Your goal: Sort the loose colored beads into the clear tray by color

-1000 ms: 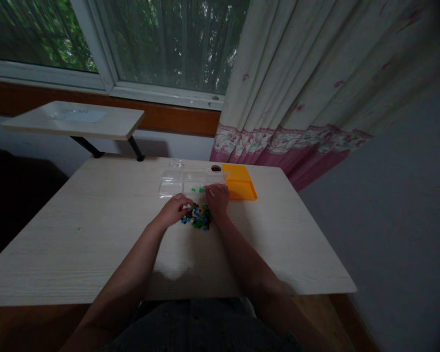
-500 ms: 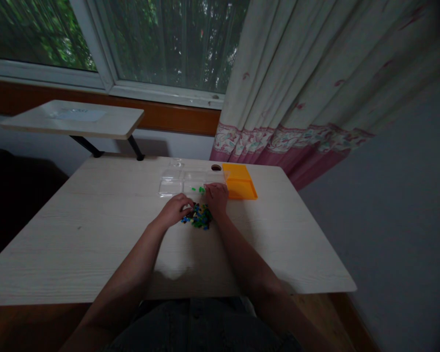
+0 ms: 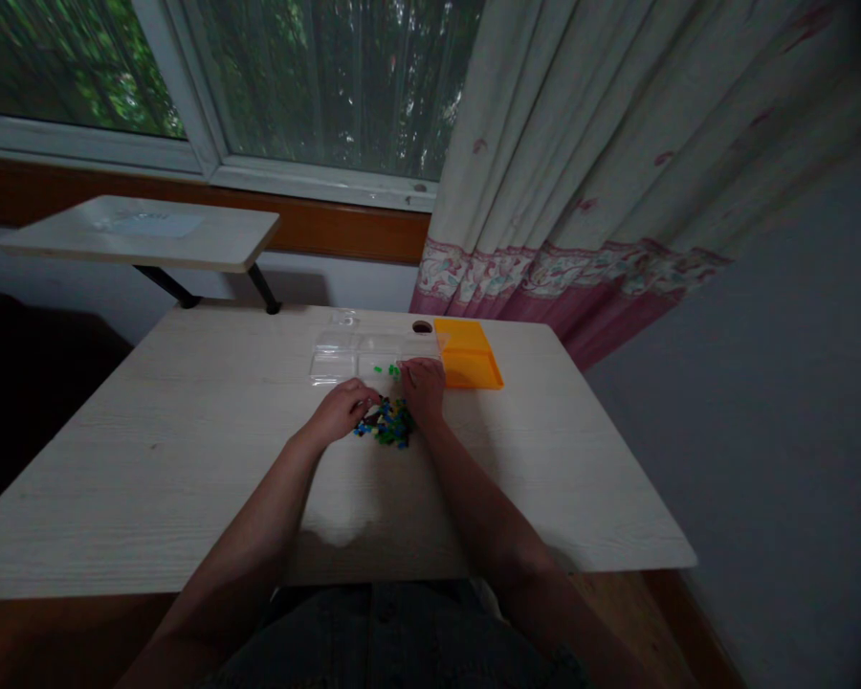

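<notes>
Green, blue and black bits make up the little pile of small plastic pieces (image 3: 387, 424) sitting mid-counter, right between both hands. Only the one head view here, so that's all there is to go on. The left hand (image 3: 344, 409) is curled at the pile's 9 o'clock edge, fingers bent down onto it; can't tell if it's actually pinching anything. The right hand (image 3: 423, 387) lies at about 1 o'clock of the pile, fingertips at the lip of the clear compartment tray (image 3: 341, 356), where a few green pieces (image 3: 386, 369) already lie. Can't tell if it's got one either. An orange lid (image 3: 468, 356) is at the tray's 3 o'clock, touching or nearly.

I'd guess the pieces are light, hard and a bit slippery, so a fingertip pinch on the sides, one at a time. It's dim, and shapes are too small to make out. The pale wood counter (image 3: 187, 459) is cut off near me by my arms.
</notes>
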{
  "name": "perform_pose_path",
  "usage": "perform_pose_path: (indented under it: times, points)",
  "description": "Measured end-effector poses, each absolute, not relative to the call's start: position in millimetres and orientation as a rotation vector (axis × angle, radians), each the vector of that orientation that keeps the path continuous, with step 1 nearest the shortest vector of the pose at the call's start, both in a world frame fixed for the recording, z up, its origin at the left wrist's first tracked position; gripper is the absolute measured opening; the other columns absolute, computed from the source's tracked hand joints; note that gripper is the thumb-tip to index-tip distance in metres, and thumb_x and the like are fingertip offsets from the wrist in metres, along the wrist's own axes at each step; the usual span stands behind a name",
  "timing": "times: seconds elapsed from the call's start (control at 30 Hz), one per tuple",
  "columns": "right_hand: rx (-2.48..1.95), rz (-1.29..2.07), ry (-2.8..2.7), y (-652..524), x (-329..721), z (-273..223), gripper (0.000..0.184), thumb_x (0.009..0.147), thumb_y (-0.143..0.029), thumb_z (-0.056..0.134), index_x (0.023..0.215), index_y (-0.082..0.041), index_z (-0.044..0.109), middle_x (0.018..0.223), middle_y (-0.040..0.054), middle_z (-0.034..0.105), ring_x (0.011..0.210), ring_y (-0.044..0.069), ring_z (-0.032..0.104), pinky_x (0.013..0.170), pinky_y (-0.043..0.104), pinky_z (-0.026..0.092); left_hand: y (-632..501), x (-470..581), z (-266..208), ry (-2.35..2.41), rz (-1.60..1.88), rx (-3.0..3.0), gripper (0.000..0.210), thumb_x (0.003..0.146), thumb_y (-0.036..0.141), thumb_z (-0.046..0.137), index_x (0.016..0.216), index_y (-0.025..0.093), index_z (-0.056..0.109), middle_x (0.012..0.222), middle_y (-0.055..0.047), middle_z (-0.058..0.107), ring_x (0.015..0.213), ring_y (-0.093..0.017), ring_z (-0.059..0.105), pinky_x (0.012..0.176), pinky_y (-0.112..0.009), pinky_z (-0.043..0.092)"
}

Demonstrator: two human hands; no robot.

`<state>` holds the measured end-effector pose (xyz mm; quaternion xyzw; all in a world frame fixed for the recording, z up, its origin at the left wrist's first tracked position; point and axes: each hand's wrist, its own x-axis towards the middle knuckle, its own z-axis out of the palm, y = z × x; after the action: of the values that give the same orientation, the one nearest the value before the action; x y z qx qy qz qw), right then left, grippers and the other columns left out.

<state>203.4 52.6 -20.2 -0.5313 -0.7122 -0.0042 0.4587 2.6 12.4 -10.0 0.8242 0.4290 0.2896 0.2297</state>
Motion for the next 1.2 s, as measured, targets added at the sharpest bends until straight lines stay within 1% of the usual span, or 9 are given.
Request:
perform_pose_path:
  times: [0.17, 0.33, 0.43, 0.63, 0.73, 0.97, 1.2]
  points:
    - [-1.322, 0.015, -1.764, 51.8, 203.3, -19.2, 0.022, 0.094, -0.03, 0.053, 0.093, -0.021, 0.073, 0.093, 0.0073, 0.069, 0.098, 0.021, 0.056, 0.096, 0.037, 0.038, 11.5, 2.7, -11.9, 1.191, 0.766, 2.317, 0.027, 0.087, 0.017, 0.05, 0.104, 0.023, 0.07, 0.096, -0.006, 0.061, 0.092, -0.019, 0.057, 0.087, -0.032, 0.046]
    - [-1.298, 0.02, -1.762, 51.8, 203.2, -19.1, 0.019, 0.093, -0.028, 0.055, 0.092, -0.021, 0.072, 0.092, 0.0061, 0.069, 0.095, 0.02, 0.057, 0.096, 0.037, 0.038, 9.4, 2.8, -10.4, 1.2, 0.752, 2.35, 0.024, 0.085, 0.021, 0.057, 0.105, 0.024, 0.07, 0.098, -0.006, 0.059, 0.093, -0.019, 0.056, 0.087, -0.032, 0.046]
    - [-1.297, 0.018, -1.761, 51.0, 203.0, -18.0, 0.018, 0.093, -0.028, 0.055, 0.092, -0.021, 0.072, 0.093, 0.0061, 0.069, 0.096, 0.019, 0.057, 0.096, 0.036, 0.039, 9.4, 3.1, -10.3, 1.213, 0.754, 2.345, 0.023, 0.085, 0.022, 0.057, 0.104, 0.024, 0.07, 0.097, -0.006, 0.059, 0.092, -0.019, 0.056, 0.086, -0.032, 0.046]
    - [-1.307, 0.024, -1.77, 50.3, 203.4, -17.7, 0.019, 0.093, -0.028, 0.054, 0.092, -0.021, 0.072, 0.093, 0.006, 0.069, 0.097, 0.02, 0.057, 0.096, 0.036, 0.039, 8.3, 5.6, -9.6, 1.242, 0.747, 2.35, 0.027, 0.083, 0.016, 0.056, 0.105, 0.024, 0.07, 0.097, -0.006, 0.059, 0.094, -0.02, 0.057, 0.088, -0.032, 0.046]
    - [-1.296, 0.031, -1.77, 50.9, 204.1, -18.5, 0.019, 0.093, -0.029, 0.054, 0.093, -0.022, 0.072, 0.093, 0.0057, 0.069, 0.096, 0.019, 0.057, 0.095, 0.036, 0.04, 7.7, 7.0, -9.0, 1.256, 0.73, 2.358, 0.028, 0.082, 0.015, 0.058, 0.106, 0.025, 0.069, 0.098, -0.005, 0.06, 0.096, -0.02, 0.058, 0.089, -0.032, 0.045]
    - [-1.268, -0.011, -1.758, 52.0, 204.3, -20.1, 0.018, 0.093, -0.029, 0.056, 0.092, -0.022, 0.072, 0.091, 0.0049, 0.069, 0.095, 0.019, 0.057, 0.095, 0.036, 0.041, 8.4, 7.6, -9.7, 1.258, 0.731, 2.371, 0.019, 0.083, 0.027, 0.065, 0.101, 0.025, 0.07, 0.096, -0.005, 0.06, 0.093, -0.02, 0.058, 0.087, -0.032, 0.045]
    - [-1.272, -0.013, -1.756, 51.8, 204.3, -20.0, 0.019, 0.093, -0.03, 0.055, 0.091, -0.022, 0.072, 0.091, 0.0053, 0.069, 0.094, 0.019, 0.058, 0.094, 0.035, 0.041, 4.4, 14.3, -3.7, 1.325, 0.73, 2.382, 0.011, 0.085, 0.027, 0.062, 0.093, 0.023, 0.069, 0.091, -0.005, 0.058, 0.086, -0.02, 0.058, 0.08, -0.031, 0.044]
